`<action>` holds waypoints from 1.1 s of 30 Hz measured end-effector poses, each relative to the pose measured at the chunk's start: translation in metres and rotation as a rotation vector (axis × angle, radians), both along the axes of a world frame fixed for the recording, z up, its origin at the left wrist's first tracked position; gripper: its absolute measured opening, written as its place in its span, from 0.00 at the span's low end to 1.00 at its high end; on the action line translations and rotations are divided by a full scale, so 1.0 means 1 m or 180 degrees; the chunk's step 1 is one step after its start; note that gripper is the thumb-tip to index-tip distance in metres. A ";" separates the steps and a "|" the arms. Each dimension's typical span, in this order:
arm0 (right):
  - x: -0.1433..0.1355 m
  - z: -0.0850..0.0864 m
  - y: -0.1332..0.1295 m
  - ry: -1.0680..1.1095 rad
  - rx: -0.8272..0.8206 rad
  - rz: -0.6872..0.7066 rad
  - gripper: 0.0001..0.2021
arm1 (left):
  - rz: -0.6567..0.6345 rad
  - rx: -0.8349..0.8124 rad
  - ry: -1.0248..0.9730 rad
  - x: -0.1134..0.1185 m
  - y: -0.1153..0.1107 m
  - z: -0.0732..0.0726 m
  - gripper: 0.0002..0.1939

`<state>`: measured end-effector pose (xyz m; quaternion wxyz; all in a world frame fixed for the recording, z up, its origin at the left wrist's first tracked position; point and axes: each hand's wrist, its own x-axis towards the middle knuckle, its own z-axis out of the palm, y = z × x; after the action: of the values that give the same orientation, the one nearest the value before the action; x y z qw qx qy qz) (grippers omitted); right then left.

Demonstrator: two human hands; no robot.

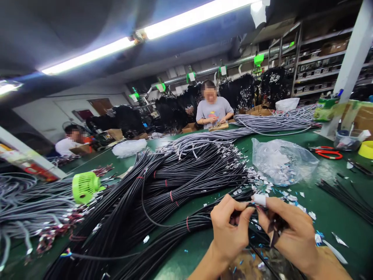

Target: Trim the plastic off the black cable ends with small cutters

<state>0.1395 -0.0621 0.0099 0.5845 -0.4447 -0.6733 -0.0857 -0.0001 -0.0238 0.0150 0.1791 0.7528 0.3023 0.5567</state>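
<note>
Head view, left hand (pixel 229 229) and right hand (pixel 291 233) fingers pinched on black cable (pixel 175 229), its tip hidden between them

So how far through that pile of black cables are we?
Early, by the look of it. Done: white scraps litter the green table. In hand: left hand and right hand pinch one black cable end. Left: most of the bundled black cables and the grey ones lie untouched.

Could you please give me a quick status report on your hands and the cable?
Left hand and right hand both pinching one black cable end. White tape on right fingertip. Black cable bundle lies close left; paper scraps strewn around.
</note>
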 end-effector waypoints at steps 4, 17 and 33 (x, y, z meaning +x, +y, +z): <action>0.001 0.001 -0.001 -0.0242 -0.0187 0.0414 0.20 | 0.0084 -0.0700 -0.0461 0.000 0.007 -0.002 0.11; 0.004 0.013 0.008 0.1865 -0.1465 0.1168 0.14 | -0.0813 -0.1281 -0.0665 -0.003 0.014 0.007 0.07; 0.011 -0.008 0.007 0.0174 -0.0408 0.0065 0.21 | 0.0006 -0.0782 -0.0053 0.003 0.005 0.000 0.07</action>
<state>0.1503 -0.0552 0.0014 0.5739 -0.4765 -0.6656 -0.0243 0.0029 -0.0185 0.0154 0.2719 0.7202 0.3675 0.5218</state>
